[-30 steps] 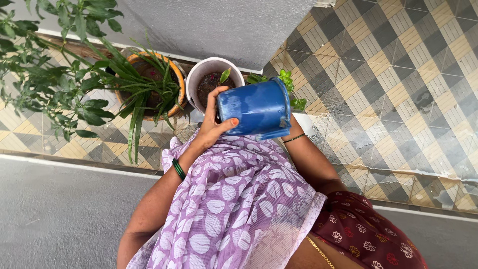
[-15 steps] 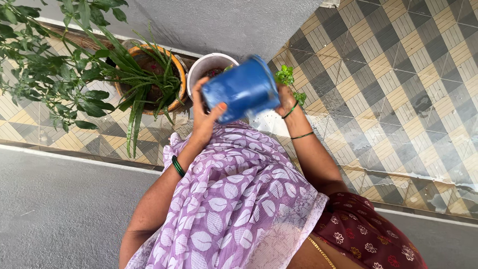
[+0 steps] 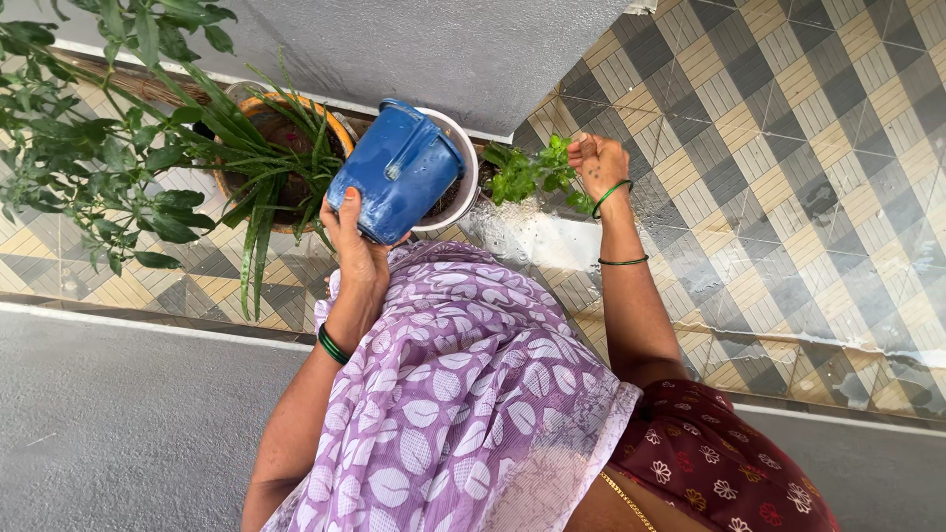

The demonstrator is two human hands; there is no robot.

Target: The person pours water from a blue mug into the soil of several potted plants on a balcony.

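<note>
Floor [image 3: 788, 148]: checked tiles in yellow, grey and white, with a wet patch near the wall; everything stands on it along the wall edge.
Wall [image 3: 424, 39]: plain grey, running across the top.
Bush [image 3: 89, 148]: leafy and dark green, at the left end of the floor by the wall.
Orange pot [image 3: 340, 128]: just right of the bush, with long narrow leaves spilling over its rim.
White pot [image 3: 463, 158]: beside the orange pot, against the wall — soil shows inside, though the mug hides most of it.
Mug [image 3: 394, 172]: blue plastic, tipped over the white pot with its mouth toward the soil and its handle on top.
Herb [image 3: 532, 167]: small and bright green, on the floor just right of the white pot.
Left hand [image 3: 355, 241]: fingers wrapped round the mug's base, gripping it from below.
Right hand [image 3: 596, 163]: fingers curled in a loose fist — touching the herb's leaves, holding nothing that shows.
</note>
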